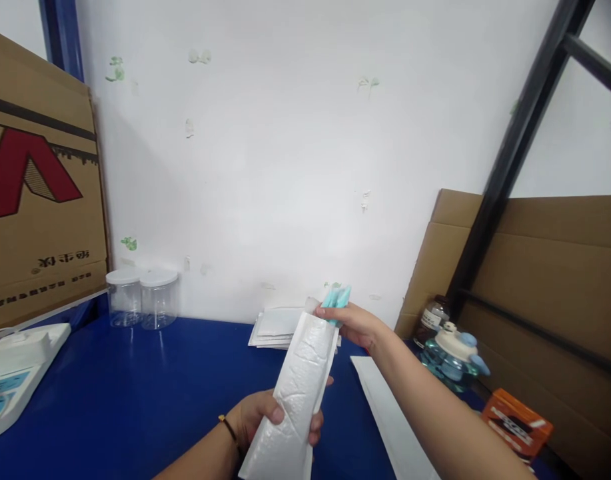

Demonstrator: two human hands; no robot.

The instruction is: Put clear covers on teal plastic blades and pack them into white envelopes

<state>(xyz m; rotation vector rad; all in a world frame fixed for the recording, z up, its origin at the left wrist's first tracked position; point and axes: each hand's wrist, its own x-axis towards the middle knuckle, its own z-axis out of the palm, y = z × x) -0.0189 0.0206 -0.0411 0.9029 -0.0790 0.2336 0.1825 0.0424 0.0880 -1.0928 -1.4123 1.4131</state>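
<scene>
Far left on the blue table (185, 387): two clear lidded jars (158, 307), well apart from the work. Then left hand (260, 410), wrapped snugly around a white padded envelope (300, 387), tilted, mouth up; best to squeeze lightly, to avoid pinching it flat. At the mouth, teal item (339, 297), pinched between thumb and fingers of the right hand (355, 325); cannot tell depth inside, if any. Keep aligned with the envelope's length. Farther right: second envelope (392, 417), lying flat.

Your blue table (155, 393) has a power strip (28, 380) lower left, two lidded jars (158, 303) on the left, stacked white mailers (274, 327) lower centre, plus a white packet (385, 407), bottles (450, 363) and orange box (516, 423) lower right.
</scene>
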